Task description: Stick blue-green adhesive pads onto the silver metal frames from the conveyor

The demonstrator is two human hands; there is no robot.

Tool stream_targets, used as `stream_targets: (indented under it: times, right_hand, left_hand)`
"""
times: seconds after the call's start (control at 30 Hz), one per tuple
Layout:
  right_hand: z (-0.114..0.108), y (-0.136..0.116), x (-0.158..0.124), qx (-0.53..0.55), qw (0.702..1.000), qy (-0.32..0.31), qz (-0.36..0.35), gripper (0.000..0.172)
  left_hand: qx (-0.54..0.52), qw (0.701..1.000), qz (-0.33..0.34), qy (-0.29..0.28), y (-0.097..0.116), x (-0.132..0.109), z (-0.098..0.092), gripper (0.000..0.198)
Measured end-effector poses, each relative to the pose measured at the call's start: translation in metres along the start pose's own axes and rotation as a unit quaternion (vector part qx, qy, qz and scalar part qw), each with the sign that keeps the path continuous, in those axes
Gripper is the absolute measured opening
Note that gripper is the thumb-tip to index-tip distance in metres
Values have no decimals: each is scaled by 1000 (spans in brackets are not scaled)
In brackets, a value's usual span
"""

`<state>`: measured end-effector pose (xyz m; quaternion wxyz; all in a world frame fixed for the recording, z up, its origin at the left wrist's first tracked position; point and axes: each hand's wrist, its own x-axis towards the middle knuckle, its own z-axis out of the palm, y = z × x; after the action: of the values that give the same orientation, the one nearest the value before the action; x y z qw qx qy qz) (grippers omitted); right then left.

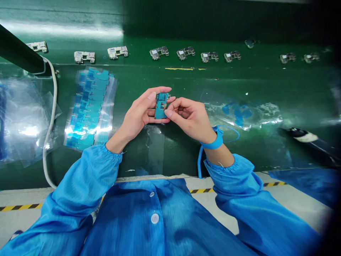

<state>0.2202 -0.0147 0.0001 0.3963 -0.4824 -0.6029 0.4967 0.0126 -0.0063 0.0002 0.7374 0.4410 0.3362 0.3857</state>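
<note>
My left hand is closed round a small circuit board and holds it by its edges, upright over the bench. Turquoise film covers most of the board's face, with a small cut-out near its middle. At the lower right edge of the board, the thumb and forefinger of my right hand pinch together. Those fingertips hide the corner they touch. A blue wrist strap with a coiled cord circles my right wrist. To the left of my hands lies a sheet of turquoise film stickers.
Several circuit boards are spread in a row along the back of the green bench. Clear plastic sheets lie far left, beside a white cable. Blue film scraps sit at right, near a blurred black-and-white object.
</note>
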Motion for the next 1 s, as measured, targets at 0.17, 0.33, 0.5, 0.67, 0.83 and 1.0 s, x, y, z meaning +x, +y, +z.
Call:
stream_targets:
  times: [0.17, 0.33, 0.5, 0.67, 0.83, 1.0]
  right_hand:
    - [-1, 3, 0, -2, 1000, -7, -3, 48]
    - [-2, 3, 0, -13, 1000, -7, -10, 43]
    - [-2, 4, -1, -32, 999, 0, -17, 40]
    - [-3, 5, -2, -31, 999, 10, -39, 37]
    - [-5, 1, -1, -16, 996, 34, -86, 39]
    - [-7, 1, 0, -27, 992, 69, -99, 41]
  left_hand:
    - [7, 1000, 6, -10, -3, -1, -2, 59]
    - [-4, 1000, 15, -19, -6, 0, -3, 55]
    - [1, 1000, 10, -17, -5, -1, -2, 54]
    - [0, 1000, 28, -2, -7, -1, 0, 62]
    - [-17, 998, 54, -29, -10, 3, -6, 58]
    - [-28, 997, 66, -32, -8, 3, -8, 62]
